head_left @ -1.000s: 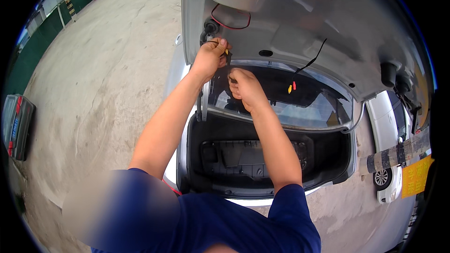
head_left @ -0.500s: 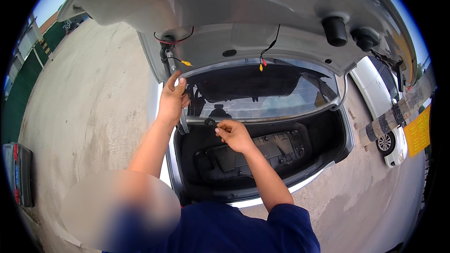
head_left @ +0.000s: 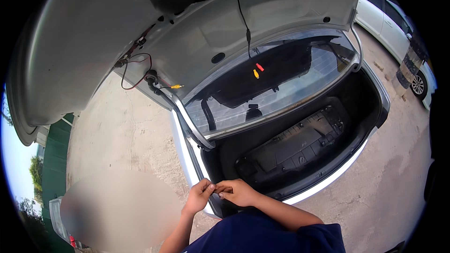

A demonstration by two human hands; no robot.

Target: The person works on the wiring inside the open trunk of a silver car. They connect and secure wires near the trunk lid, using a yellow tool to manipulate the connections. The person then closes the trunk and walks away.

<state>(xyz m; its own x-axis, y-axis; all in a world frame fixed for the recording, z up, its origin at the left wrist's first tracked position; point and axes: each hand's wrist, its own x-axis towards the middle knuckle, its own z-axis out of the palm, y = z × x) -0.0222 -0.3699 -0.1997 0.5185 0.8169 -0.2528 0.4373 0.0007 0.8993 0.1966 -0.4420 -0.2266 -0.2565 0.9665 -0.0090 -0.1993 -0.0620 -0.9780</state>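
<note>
From my seat, the raised boot lid is the biggest worry: dropping, it could strike both hands at the near-left rim of the open trunk. The left hand and right hand meet there, fingertips bunched together; I can't tell whether they grip anything, and something small could slip inside. Above, a yellow plug beside the left hinge, plus another yellow plug and a red plug, hang loose, liable to snag.
</note>
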